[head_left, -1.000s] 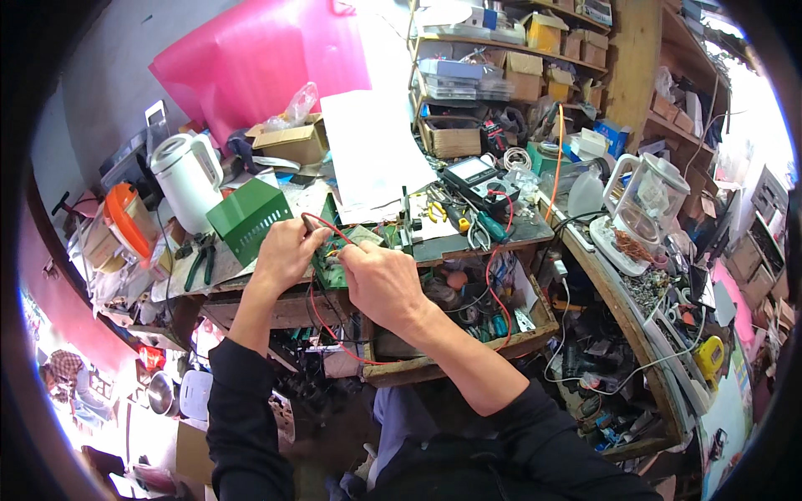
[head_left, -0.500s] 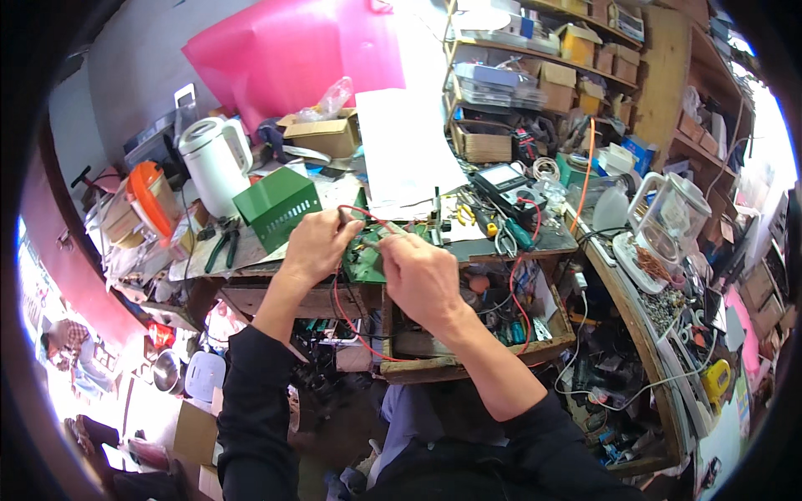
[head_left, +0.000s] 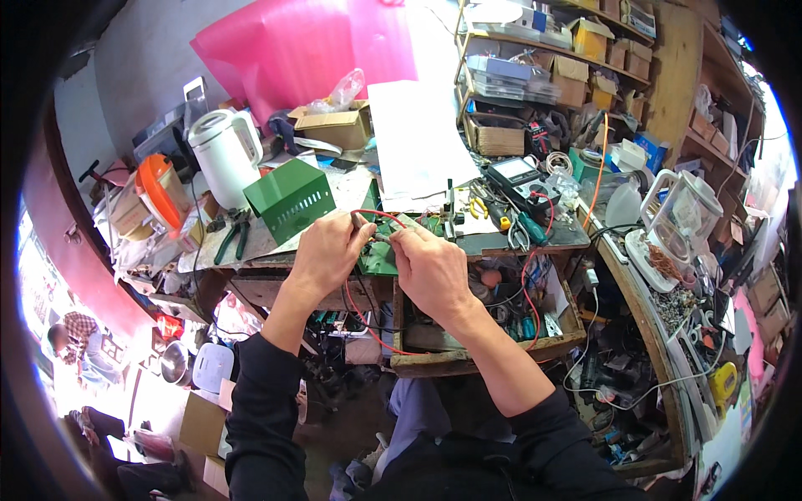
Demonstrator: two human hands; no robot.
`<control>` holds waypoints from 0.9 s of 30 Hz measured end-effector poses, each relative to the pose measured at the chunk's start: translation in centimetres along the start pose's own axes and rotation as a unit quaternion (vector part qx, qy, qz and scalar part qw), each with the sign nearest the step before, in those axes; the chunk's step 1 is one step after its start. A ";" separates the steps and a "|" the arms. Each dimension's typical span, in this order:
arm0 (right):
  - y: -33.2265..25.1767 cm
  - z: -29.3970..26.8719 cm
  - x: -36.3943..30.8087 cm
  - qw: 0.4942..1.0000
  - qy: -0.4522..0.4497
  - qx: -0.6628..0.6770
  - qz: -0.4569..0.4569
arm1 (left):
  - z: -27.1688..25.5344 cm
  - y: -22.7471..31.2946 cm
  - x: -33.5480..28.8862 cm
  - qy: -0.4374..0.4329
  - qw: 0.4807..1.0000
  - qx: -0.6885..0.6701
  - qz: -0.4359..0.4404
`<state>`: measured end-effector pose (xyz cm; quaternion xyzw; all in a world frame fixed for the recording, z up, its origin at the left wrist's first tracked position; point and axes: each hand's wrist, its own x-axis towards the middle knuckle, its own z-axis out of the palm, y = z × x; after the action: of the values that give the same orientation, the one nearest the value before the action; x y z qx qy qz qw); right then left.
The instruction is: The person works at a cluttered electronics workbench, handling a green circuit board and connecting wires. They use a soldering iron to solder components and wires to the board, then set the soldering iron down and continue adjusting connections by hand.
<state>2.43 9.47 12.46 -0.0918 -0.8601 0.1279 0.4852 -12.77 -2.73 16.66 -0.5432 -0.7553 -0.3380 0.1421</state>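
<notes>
My left hand (head_left: 326, 250) is closed in a pinch at one end of a short arc of red wire (head_left: 378, 212). The fingers of my right hand (head_left: 433, 271) are closed at the arc's other end. Small dark and greyish bits show at the fingertips, too small to name. Just under both hands lies a green panel (head_left: 379, 260) with electronic parts, partly covered by my fingers. A green metal cover with slots (head_left: 292, 200) stands tilted to the left of my left hand. More red wire hangs below my hands, across the open drawer.
Dark-handled pliers (head_left: 233, 238) lie left of the green cover, near a white jug (head_left: 224, 159). To the right are a meter (head_left: 522, 179), a green-handled screwdriver (head_left: 531, 228) and yellow-handled pliers (head_left: 478, 209). The open drawer (head_left: 493, 361) juts toward me, full of parts.
The view has shifted slightly, so the scene sits a little further right and higher. My hands stay at the red wire, with the right fingers a little further from the left.
</notes>
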 end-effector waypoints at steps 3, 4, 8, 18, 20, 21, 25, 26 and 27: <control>0.1 0.2 -0.1 1.000 0.005 -0.002 -0.004 | 0.0 0.2 -0.2 0.002 1.000 -0.004 0.002; 0.1 0.3 -0.1 1.000 0.007 -0.003 -0.006 | 0.0 0.1 -0.3 0.005 1.000 -0.006 0.004; 0.4 0.6 -0.3 1.000 0.002 -0.011 -0.007 | 0.1 0.3 -0.4 0.005 1.000 0.011 0.000; 0.5 0.8 -0.1 0.999 -0.037 -0.022 0.011 | -0.1 0.1 -0.3 0.000 1.000 0.019 -0.015; 0.8 0.4 -0.2 0.999 -0.034 -0.032 0.018 | 0.0 0.8 -0.1 -0.005 1.000 0.016 -0.014; 0.6 0.4 -0.2 0.999 -0.035 -0.031 0.018 | -0.2 0.8 -0.2 -0.006 1.000 0.019 -0.019; 0.4 0.4 -0.3 1.000 -0.008 -0.005 0.022 | 0.2 0.2 -0.6 0.024 1.000 0.000 0.009; 0.4 0.5 -0.3 1.000 0.017 0.005 0.007 | -0.3 0.7 -0.8 0.023 1.000 -0.005 0.004; 0.2 0.1 -0.2 1.000 0.031 0.007 0.003 | -0.4 0.8 -0.9 0.026 1.000 0.006 0.009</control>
<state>2.45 9.62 12.12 -0.0945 -0.8437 0.1326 0.5116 -11.79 -3.49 16.75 -0.5404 -0.7483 -0.3463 0.1676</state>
